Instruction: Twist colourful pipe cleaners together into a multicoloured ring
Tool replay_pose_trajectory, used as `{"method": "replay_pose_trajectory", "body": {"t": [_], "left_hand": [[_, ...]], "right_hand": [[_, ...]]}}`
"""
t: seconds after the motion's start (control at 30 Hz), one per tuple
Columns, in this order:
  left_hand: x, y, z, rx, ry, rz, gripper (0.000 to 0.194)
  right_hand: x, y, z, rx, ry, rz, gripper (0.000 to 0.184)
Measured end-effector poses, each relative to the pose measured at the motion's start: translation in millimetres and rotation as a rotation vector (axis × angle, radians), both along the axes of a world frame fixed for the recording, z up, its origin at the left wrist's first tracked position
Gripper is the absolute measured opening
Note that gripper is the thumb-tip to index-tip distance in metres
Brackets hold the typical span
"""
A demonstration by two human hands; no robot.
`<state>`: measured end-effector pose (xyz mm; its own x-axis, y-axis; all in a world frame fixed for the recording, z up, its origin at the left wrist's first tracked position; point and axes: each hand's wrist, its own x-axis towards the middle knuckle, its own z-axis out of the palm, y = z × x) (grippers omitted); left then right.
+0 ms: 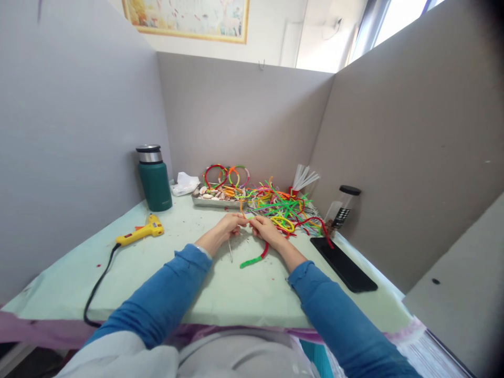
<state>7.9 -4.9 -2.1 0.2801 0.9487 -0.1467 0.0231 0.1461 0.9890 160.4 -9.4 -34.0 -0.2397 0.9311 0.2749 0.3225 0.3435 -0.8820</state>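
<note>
Along the far edge of the counter (236, 302) sits a shallow metal tray (216, 203) filled with pale shells (208, 195), with some orange pieces toward its right end; fuzzy multicoloured rings (216, 176) stand upright at its back. Near the far right corner a red cup (293, 193) holds a fan of whitish sticks (305, 177), and by the right edge stands a clear jar (343, 206) with a black lid, its contents too unclear to tell. A green flask (155, 185), lid on and contents hidden, stands toward the far left corner. Around the counter's middle, the left hand (229, 226) and right hand (266, 230) meet, fingers of both closed in a pinch on a fuzzy strand (251, 262). Its lower end is bright green, then red, curving up beneath the right hand; orange shows above the fingers, but whether all this is one joined piece cannot be told. A loose heap of coloured stems (281, 202) spreads between the tray and the cup.
</note>
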Motion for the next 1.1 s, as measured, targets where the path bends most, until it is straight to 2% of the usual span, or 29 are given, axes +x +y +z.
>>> {"method": "replay_pose_trajectory", "body": {"t": [0.1,0.27,0.33,0.5,0.6,0.8,1.1], "left_hand": [[-1,2,-1.7,0.007,-0.007,-0.023,0.019],[-1,2,-3.6,0.091,0.077,0.039,0.021],[-1,3,-4.5,0.193,0.181,0.068,0.019],[-3,10,-6.5,0.576,0.508,0.086,0.018],[-5,12,-6.9,0.693,0.597,0.082,0.018],[-6,11,-7.7,0.730,0.619,0.017,0.018],[-7,15,-9.6,0.773,0.705,0.042,0.018]], "right_hand": [[0,0,0.1,0.001,-0.005,-0.011,0.027],[0,0,0.3,-0.009,-0.007,-0.017,0.026],[0,0,-0.1,-0.015,-0.009,-0.024,0.026],[0,3,-1.5,-0.026,-0.009,-0.043,0.023],[0,4,-2.5,-0.034,-0.001,-0.049,0.022],[1,5,-4.0,-0.047,0.007,-0.059,0.021],[-1,0,-0.6,-0.037,-0.015,-0.044,0.022]]}}
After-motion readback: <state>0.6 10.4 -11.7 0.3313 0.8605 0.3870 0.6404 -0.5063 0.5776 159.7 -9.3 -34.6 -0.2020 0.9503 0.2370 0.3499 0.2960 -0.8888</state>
